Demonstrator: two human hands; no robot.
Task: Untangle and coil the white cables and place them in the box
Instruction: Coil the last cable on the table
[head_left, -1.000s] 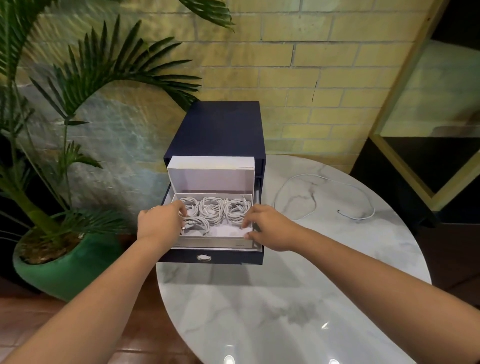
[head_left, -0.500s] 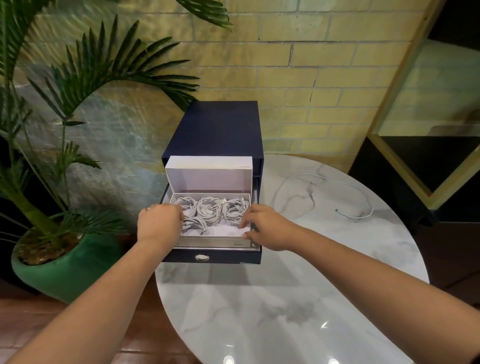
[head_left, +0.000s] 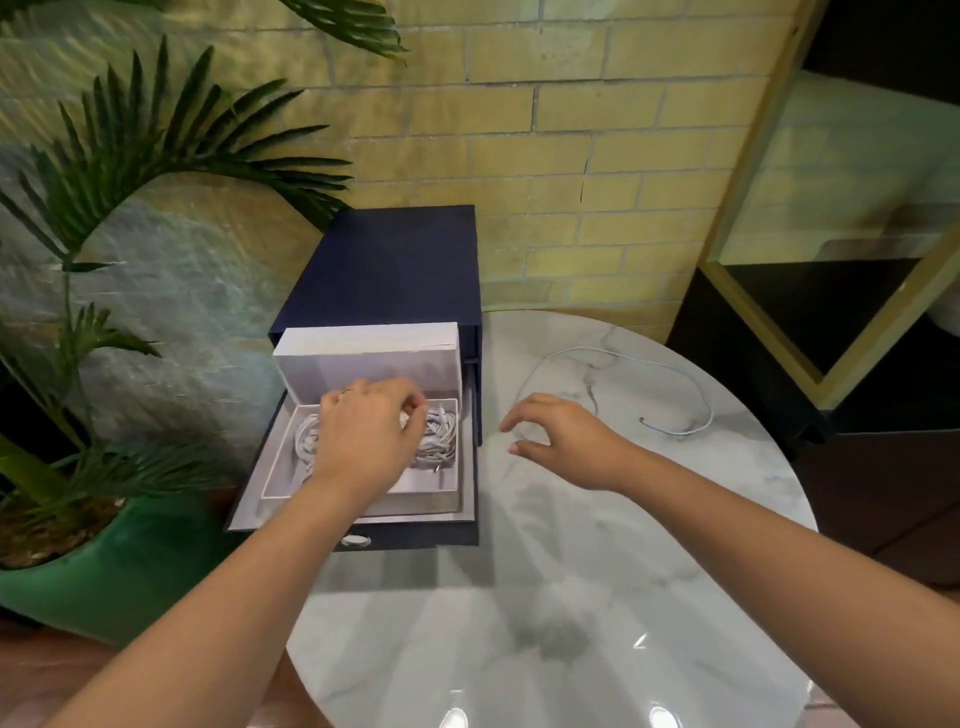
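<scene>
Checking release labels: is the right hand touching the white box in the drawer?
Apart. The head view shows the right hand over the marble table, with bare marble and the drawer edge between its fingertips and the white box.

The left hand (head_left: 369, 431) has left the front left corner of the white box (head_left: 415, 489) and now lies over its middle, fingers curled down onto the coiled cables (head_left: 441, 436), hiding the centre coils; whether it grips one cannot be told. The right hand (head_left: 558, 441) has come off the box's front right edge and now hovers over the table (head_left: 519, 597) just right of the drawer (head_left: 415, 538), fingers loosely spread, nearer the loose cable (head_left: 696, 384).
</scene>
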